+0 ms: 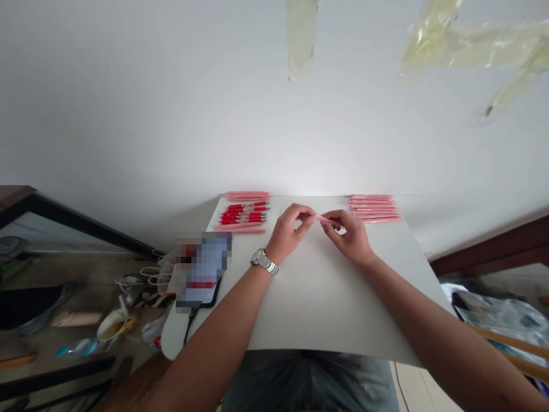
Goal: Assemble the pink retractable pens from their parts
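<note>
Both hands meet over the middle of the white table, holding one slim pink pen (322, 219) between them. My left hand (288, 230), with a silver watch on its wrist, pinches the pen's left end. Further right along the pen, the fingers of my right hand (350, 239) are closed on it and hide part of it. To the left lie several red pens with clear sections (244, 217) and a row of pink pens (247, 195) behind them. A stack of pink pens (374, 209) lies to the right, near the wall.
A phone (203, 269), partly pixelated, rests at the left of the white table (317, 309), with a black cable (189, 326) running from it. The wall (274, 126) rises directly behind the table. Clutter fills the floor at left, and a plastic bag (510, 320) is at right.
</note>
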A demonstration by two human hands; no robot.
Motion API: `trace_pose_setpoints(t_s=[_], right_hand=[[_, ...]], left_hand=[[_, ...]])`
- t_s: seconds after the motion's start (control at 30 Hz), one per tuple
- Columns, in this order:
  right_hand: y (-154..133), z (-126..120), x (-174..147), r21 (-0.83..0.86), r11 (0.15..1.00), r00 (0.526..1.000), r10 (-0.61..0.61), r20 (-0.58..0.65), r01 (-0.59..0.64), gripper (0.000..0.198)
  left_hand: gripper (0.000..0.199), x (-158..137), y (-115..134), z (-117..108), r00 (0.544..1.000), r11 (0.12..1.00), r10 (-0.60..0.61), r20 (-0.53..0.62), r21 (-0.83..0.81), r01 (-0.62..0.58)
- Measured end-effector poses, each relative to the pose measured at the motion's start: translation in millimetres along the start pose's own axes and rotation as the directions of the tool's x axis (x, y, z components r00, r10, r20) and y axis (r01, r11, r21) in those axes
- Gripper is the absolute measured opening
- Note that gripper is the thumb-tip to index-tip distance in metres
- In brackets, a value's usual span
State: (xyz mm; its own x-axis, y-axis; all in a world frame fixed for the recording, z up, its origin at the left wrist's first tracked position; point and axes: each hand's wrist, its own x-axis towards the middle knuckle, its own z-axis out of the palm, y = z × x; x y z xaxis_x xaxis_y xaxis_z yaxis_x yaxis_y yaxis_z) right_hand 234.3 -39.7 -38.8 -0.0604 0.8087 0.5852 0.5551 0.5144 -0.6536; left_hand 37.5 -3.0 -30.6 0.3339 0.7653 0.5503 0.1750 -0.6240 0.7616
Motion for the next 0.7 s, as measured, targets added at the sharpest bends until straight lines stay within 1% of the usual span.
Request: trace_pose_setpoints(t_s=[0.23,0.5,0.7], right_hand=[[2.5,0.3,0.4,0.005,1.0,1.0,0.009,0.008,-0.009,0.014],[12.2,3.0,-1.8,-0.077,0.997,1.0,0.021,0.007,-0.02,0.016],[16.3,1.4,1.8,-0.147,0.987,0.998,0.061,-0.017,-0.063,0.022]], left_hand=[[0.018,-0.8,-1.2,-0.3,1.0,1.0,-0.011,0.012,-0.006,0.011],[0.015,-1.4,-6.6,1.3,0.999,1.0,-0.019,0.027,0.005,0.019],[0.012,-1.5,-10.5,0.4,1.0,0.998,-0.029,0.001,0.049,0.029]])
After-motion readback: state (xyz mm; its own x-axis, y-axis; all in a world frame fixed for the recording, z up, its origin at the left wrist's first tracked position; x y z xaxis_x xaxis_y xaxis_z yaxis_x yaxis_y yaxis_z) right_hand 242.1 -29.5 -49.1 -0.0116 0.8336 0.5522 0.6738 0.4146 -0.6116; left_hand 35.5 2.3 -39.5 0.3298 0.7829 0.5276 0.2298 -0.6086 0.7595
